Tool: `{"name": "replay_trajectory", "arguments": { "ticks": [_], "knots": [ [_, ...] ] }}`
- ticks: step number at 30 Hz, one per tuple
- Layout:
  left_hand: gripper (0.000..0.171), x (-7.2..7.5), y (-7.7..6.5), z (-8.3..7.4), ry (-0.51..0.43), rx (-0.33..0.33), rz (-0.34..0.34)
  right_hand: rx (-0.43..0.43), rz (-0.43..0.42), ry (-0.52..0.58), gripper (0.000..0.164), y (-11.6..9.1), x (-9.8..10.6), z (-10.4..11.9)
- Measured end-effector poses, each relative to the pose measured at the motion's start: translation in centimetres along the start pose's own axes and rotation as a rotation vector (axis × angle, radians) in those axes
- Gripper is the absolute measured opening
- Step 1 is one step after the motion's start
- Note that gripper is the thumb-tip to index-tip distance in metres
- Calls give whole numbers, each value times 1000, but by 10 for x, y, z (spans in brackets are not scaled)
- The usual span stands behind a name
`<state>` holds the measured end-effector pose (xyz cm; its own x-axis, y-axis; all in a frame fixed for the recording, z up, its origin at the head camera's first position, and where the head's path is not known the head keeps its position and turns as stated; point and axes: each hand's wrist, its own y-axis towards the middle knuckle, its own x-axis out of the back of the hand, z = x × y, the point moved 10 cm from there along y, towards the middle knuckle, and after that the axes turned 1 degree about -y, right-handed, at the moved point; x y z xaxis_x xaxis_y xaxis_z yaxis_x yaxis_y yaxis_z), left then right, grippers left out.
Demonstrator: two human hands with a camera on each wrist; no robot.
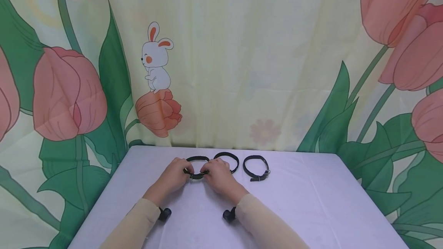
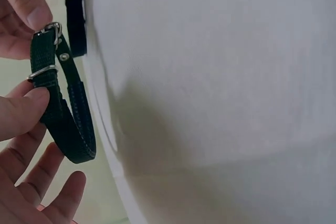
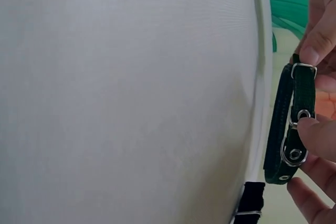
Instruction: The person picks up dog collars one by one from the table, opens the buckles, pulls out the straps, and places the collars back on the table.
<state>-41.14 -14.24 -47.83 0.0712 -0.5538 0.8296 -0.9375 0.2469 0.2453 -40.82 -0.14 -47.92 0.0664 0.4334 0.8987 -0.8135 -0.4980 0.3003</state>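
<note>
Both hands hold a dark dog collar point(image 1: 198, 176) buckled into a loop at the table's back left. My left hand point(image 1: 175, 176) pinches its strap by the silver keeper loop point(image 2: 43, 72). With thumb and fingers, my right hand point(image 1: 218, 174) pinches the same strap by the buckle point(image 2: 55, 29) and an eyelet point(image 3: 304, 115). In the wrist views the collar looks dark green. Partly behind the right hand lies a second dark collar point(image 1: 226, 153). Farther right, a third collar point(image 1: 265, 173) is looped and buckled, its strap end pointing left.
A white cloth covers the table point(image 1: 294, 203), whose back edge runs just behind the collars. Beyond it hangs a curtain point(image 1: 235, 68) printed with tulips and a rabbit. Small black devices point(image 1: 164, 214) sit at both wrists under the beige sleeves point(image 1: 138, 218).
</note>
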Motion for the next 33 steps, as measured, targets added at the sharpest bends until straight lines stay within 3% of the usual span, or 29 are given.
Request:
{"name": "replay_trajectory", "arguments": {
  "ticks": [6,14,18,25,33],
  "knots": [
    [32,7,-5,-6,-47,-6,-34,11,-22,-7,18,0,5,-2],
    [30,6,-9,-9,-107,57,10,30,-40,-7,16,-7,15,3],
    [29,10,-11,-14,-103,46,-5,40,-51,-9,16,-10,21,6],
    [29,18,-13,-23,-113,6,-50,9,-62,81,17,-16,30,7],
    [30,25,-17,-29,-169,7,-97,-12,-78,181,20,-21,37,9]
  ]
}}
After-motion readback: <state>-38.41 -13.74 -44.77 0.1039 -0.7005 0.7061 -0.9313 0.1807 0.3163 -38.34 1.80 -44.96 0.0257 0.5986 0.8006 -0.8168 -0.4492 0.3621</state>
